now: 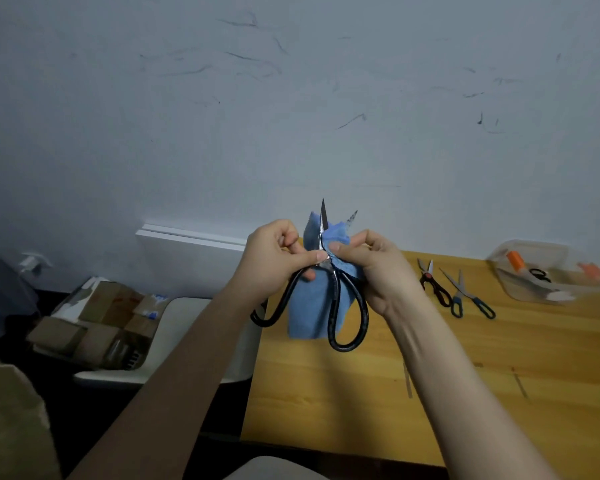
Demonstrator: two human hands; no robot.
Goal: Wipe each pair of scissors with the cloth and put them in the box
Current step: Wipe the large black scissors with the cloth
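Scissors (336, 296) pointing blades-up; left hand (271, 261) pinching them at pivot, right hand (378, 268) clamping cloth (309, 306) round one blade. Two more pairs (433, 282) and box (534, 247) sitting far right on table (361, 393).

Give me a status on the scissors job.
Done: a small black pair lies in the box. In hand: left hand holds the large black scissors, right hand presses the blue cloth on its blades. Left: red-handled pair and blue-handled pair on the table.
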